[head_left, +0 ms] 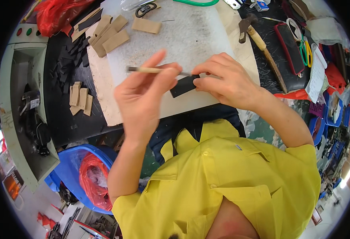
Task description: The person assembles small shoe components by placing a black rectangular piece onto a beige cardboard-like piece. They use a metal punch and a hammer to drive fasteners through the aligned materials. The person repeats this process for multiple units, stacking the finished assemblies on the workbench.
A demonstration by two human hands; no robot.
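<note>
the left hand (141,91) is partly closed, thumb and fingers pinching a slim tool with a pale wooden handle (148,70), while one finger sticks up free; it is a little blurred. the right hand (226,83) is curled, its thumb and fingertips gripping the right end of a flat black rectangular piece (182,86). that piece is at the near side of the work area, held over a cream board (113,105), its left end free. the tool's thin end reaches the far edge of the piece, beside the right fingertips; whether it touches cannot be told.

for good control, the right grip should probably stay firm and flat so the free end does not bend, with fingertips clear of the tool's end; the left would do best with light, even strokes.

far left on the white translucent sheet (175,46) lie overlapping tan fabric-like strips (110,38). to the left is a pile of black strips (65,57); to the right, a wooden-handled hammer (267,57).
</note>
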